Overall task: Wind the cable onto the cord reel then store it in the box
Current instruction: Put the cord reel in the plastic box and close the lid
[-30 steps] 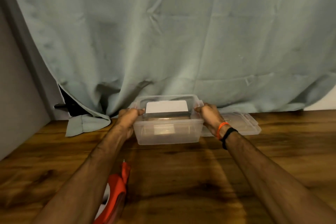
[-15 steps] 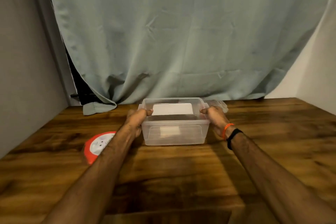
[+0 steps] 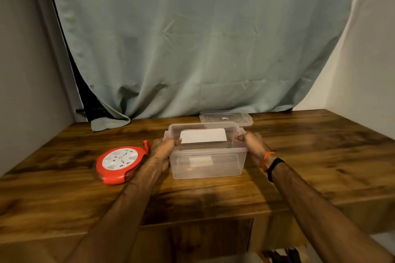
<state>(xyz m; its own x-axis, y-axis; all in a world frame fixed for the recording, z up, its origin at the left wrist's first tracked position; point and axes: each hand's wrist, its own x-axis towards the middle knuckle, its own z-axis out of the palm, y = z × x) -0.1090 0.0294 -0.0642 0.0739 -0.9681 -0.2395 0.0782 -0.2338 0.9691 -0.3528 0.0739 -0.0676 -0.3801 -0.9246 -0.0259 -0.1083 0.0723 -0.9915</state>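
Left hand: grips the box at its left rim.
Right hand: grips the right rim.
Cord reel: just left of the left hand.
Writing: none readable.

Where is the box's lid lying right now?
In the head view the lid lies flat on the wooden table, just behind the clear box, toward its right, near the curtain.

My clear plastic box sat open and upright on the wood; my red-and-white cord reel lay flat just to its left.
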